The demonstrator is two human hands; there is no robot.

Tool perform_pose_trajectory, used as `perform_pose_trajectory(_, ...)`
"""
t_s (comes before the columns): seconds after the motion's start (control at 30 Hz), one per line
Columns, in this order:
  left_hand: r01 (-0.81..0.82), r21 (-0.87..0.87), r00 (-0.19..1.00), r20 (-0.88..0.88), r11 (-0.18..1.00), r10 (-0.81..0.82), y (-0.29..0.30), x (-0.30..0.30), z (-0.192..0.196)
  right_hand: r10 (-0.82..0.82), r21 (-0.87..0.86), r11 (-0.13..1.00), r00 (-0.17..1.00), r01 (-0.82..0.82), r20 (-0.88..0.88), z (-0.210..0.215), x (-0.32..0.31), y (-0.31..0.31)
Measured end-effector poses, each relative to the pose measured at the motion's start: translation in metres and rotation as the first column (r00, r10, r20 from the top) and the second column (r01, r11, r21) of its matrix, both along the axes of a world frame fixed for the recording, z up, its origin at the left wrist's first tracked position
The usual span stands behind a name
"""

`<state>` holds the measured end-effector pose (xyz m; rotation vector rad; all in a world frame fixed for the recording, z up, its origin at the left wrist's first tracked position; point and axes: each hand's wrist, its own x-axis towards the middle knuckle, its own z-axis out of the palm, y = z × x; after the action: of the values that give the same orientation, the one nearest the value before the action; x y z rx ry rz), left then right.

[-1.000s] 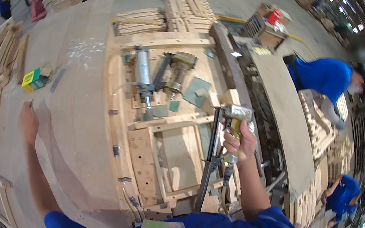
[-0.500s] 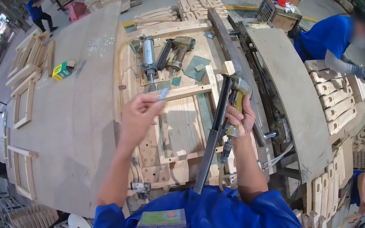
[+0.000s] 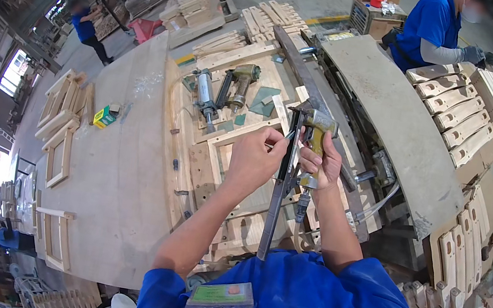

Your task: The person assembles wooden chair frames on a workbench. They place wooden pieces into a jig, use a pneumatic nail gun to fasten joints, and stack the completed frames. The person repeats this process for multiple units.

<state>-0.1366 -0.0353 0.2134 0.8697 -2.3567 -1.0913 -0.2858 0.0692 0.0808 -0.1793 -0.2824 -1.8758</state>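
Nail gun (image 3: 317, 124) is up over the pale wooden frame (image 3: 230, 134), its long dark magazine (image 3: 274, 212) slanting down toward the wearer. Right hand (image 3: 327, 163): fingers clamped round the handle. Left hand (image 3: 254, 159): fingertips pinched together at the magazine; cannot tell what is between them. Judgement: brace the gun firmly, keep the trigger free, work square to the magazine, don't force.

I can't see what is in the left hand (image 3: 253, 158), just left of the nail gun (image 3: 320, 122). The right hand (image 3: 327, 164) hides some of its handle. Up and right of the gun, a worker's (image 3: 427, 34) head is blurry and cut off on top.
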Motion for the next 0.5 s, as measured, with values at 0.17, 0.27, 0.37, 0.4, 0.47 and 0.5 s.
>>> perform_pose_trajectory(0.17, 0.041, -0.116, 0.997, -0.060, 0.992, -0.048, 0.008, -0.010, -0.006, 0.018, -0.007, 1.000, 0.999, -0.018, 0.033, -0.007, 0.002, -0.001)
perform_pose_trajectory(0.27, 0.089, -0.117, 0.996, 0.014, 0.989, -0.088, 0.011, -0.013, 0.001, 0.046, -0.052, 0.998, 0.996, -0.043, 0.073, -0.011, 0.003, -0.001)
perform_pose_trajectory(0.37, 0.149, 0.012, 0.988, -0.034, 0.989, -0.148, 0.009, -0.009, 0.000, 0.048, -0.050, 0.998, 0.993, -0.043, 0.105, -0.011, 0.004, 0.001)
perform_pose_trajectory(0.4, 0.168, 0.149, 0.985, -0.063, 0.975, -0.160, 0.007, -0.002, 0.001, 0.058, -0.058, 0.997, 0.991, -0.051, 0.119, -0.011, 0.005, 0.001)
perform_pose_trajectory(0.47, 0.236, 0.278, 0.969, -0.141, 0.931, -0.203, 0.004, 0.013, 0.004, 0.070, -0.071, 0.996, 0.987, -0.060, 0.143, -0.010, 0.005, 0.004)
perform_pose_trajectory(0.5, 0.283, 0.268, 0.953, -0.185, 0.921, -0.239, 0.004, 0.026, 0.006, 0.111, -0.134, 0.987, 0.977, -0.088, 0.180, -0.010, 0.004, 0.005)
